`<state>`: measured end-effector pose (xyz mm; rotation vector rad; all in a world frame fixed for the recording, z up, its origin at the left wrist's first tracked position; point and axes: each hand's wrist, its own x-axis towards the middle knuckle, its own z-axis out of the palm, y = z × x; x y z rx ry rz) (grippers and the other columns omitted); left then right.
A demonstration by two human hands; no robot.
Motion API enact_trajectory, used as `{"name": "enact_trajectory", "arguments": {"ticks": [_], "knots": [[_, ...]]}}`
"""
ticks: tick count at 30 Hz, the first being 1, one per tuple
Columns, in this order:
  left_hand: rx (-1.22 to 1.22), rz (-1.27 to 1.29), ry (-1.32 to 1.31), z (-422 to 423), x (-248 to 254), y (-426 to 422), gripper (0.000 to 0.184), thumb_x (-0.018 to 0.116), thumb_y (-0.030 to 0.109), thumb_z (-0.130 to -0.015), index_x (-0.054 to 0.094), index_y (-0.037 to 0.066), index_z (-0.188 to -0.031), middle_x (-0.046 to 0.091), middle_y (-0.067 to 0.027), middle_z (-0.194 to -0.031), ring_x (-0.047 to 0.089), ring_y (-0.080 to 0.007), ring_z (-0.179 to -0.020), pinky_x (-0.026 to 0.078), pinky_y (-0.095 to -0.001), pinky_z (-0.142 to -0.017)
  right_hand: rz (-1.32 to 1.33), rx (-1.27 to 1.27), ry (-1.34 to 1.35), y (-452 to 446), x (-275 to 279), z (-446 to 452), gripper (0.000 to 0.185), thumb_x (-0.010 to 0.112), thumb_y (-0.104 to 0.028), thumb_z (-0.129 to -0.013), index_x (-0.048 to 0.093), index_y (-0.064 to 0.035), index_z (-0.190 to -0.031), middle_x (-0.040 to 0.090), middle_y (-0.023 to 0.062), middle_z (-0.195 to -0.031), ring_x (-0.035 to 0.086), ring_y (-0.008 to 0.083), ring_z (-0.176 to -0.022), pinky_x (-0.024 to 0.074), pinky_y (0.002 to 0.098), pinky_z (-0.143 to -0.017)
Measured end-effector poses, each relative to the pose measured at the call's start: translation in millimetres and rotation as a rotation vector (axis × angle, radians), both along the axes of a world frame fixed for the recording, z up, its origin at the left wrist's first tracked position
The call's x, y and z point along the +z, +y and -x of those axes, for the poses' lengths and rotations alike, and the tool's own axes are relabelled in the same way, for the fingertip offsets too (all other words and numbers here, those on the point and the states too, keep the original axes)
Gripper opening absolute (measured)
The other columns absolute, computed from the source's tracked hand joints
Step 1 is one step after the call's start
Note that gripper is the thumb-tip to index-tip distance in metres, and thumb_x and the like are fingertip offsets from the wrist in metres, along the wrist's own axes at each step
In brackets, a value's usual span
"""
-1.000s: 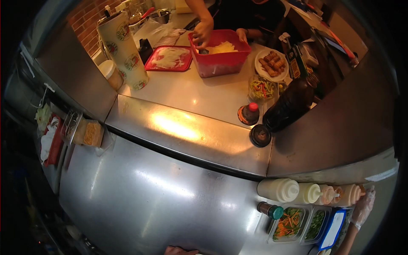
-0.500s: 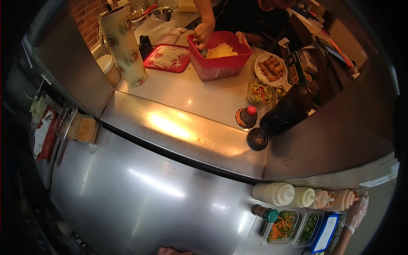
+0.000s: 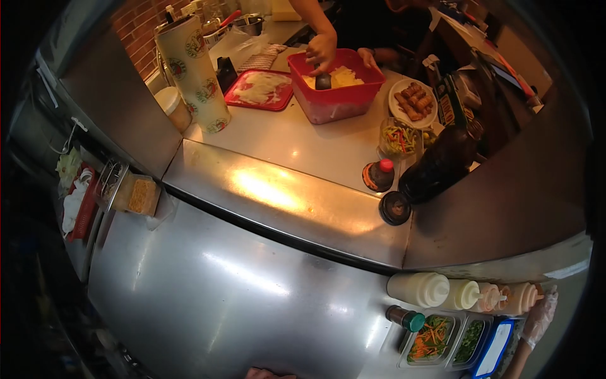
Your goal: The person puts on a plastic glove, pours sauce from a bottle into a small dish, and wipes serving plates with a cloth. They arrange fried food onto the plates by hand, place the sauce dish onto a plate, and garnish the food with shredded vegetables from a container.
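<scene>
The right grip, closure and contact indiscernible, is beside the end bottle, apparently at pick-up; lifting would require encircling it.

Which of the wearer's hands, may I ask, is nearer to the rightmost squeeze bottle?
Right: the right hand is by the bottle, the left hand far off, at the picture's bottom edge.

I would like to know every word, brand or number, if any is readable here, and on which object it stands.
No text reads clearly.
Tall printed cylinder: repeated round logos, lettering too small.
Dark green box: large pale letters, too blurred to quote.
Squeeze bottles: no lettering that I can make out.
</scene>
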<state>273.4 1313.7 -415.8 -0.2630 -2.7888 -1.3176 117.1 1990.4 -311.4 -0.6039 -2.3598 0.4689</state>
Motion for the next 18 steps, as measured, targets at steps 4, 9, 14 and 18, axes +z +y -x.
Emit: {"name": "enact_trajectory", "arguments": {"ticks": [4,9,14,18], "knots": [[0.000,-0.002,-0.008,-0.3,-1.0,1.4,0.025,0.072,0.013,-0.079,0.071,0.008,-0.103,0.069,-0.0041,-0.085,0.057,-0.0243,-0.073,0.040,-0.0405,-0.070,0.199,0.144,0.160,21.1,-12.1,-1.6,0.048,0.043,-0.023,-0.104,0.043,0.0076,-0.142,0.045,0.0191,-0.147,0.042,0.0258,-0.135,0.0304,0.0361,-0.114],[0.001,0.000,-0.007,1.1,2.0,0.6,0.024,0.071,0.012,-0.080,0.071,0.007,-0.103,0.069,-0.0050,-0.086,0.057,-0.0244,-0.073,0.040,-0.0411,-0.070,-0.059,0.069,0.010,32.6,-11.8,-5.5,0.046,0.044,-0.020,-0.104,0.043,0.0058,-0.142,0.045,0.0192,-0.147,0.042,0.0275,-0.137,0.0294,0.0356,-0.115],[-0.002,-0.008,-0.003,0.2,-0.1,0.5,0.024,0.071,0.012,-0.080,0.071,0.007,-0.103,0.068,-0.0061,-0.086,0.057,-0.0248,-0.073,0.040,-0.0415,-0.069,-0.220,0.002,-0.096,32.9,-10.0,-7.4,0.046,0.046,-0.019,-0.103,0.044,0.0034,-0.142,0.046,0.0191,-0.147,0.043,0.0278,-0.136,0.0300,0.0356,-0.114],[-0.008,0.001,-0.017,-1.6,-2.1,0.4,0.024,0.070,0.012,-0.080,0.071,0.007,-0.103,0.068,-0.0064,-0.086,0.057,-0.0257,-0.074,0.040,-0.0415,-0.070,-0.111,0.042,-0.045,17.4,-2.7,-3.2,0.045,0.046,-0.022,-0.103,0.046,0.0012,-0.142,0.047,0.0172,-0.146,0.044,0.0252,-0.135,0.0319,0.0349,-0.113]]}}
